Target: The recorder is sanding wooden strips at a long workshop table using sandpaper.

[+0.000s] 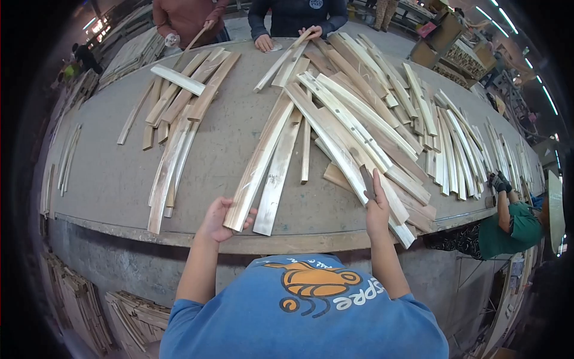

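My left hand grips the near end of a wooden board, which slants away from me across the table. Just right of that board lies a paler board with small dark marks. In my right hand is a dark, flat, narrow strip, perhaps a scraper blade; its exact kind is unclear. Beneath and around the right hand spreads a heap of boards, among them a long pale board with dark knots. Whether the strip touches the wood is hard to tell.
A large worktable carries another stack of boards at left and rows of narrow strips at right. Across the table, two people handle wood pieces. A gloved person in green works at the right edge.
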Demonstrator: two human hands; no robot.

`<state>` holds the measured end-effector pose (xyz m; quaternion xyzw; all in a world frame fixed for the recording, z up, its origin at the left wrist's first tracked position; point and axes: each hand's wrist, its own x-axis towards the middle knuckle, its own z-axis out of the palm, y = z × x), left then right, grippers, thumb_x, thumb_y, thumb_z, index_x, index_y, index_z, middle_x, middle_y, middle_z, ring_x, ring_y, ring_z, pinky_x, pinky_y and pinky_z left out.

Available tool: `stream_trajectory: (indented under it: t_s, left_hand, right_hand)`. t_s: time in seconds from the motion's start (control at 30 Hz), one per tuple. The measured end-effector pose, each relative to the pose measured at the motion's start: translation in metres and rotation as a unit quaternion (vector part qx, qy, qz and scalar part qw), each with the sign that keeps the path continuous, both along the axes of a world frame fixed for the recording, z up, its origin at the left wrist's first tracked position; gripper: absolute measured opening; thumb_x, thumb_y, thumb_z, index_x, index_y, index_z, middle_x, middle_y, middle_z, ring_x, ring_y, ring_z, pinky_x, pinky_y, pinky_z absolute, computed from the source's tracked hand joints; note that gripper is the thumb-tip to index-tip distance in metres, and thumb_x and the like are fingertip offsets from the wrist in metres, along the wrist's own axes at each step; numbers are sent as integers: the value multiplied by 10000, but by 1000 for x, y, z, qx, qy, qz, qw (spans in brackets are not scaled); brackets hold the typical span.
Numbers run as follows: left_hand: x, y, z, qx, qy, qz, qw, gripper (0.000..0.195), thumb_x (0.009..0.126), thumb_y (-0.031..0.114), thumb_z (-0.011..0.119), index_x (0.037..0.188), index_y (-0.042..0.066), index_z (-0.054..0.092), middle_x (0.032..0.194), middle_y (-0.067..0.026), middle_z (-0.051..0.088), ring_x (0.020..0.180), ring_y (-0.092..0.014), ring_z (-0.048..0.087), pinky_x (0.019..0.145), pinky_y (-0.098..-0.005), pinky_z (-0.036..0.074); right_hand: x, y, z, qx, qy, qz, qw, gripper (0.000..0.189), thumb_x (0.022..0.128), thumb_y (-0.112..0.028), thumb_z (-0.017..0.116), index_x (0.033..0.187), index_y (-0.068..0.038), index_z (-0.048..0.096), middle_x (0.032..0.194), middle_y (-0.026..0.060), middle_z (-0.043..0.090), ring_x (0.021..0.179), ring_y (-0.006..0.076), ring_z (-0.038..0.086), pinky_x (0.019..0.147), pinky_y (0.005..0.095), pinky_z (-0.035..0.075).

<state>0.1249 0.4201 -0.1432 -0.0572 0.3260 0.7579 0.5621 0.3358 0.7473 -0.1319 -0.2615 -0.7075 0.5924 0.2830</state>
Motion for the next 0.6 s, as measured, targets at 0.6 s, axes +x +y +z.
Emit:
stream_trajectory:
  t_s: [0.6]
  left_hand:
    - [92,-96,-30,-4,98,129,987,636,761,195,739,1291,-12,454,647,16,474,493,-65,443,463,-212,352]
  right_hand:
    - [-125,-91,-2,114,47,320,939,804,721,185,316,1482,-66,382,1437,174,497,1373,274,440,1160,349,286]
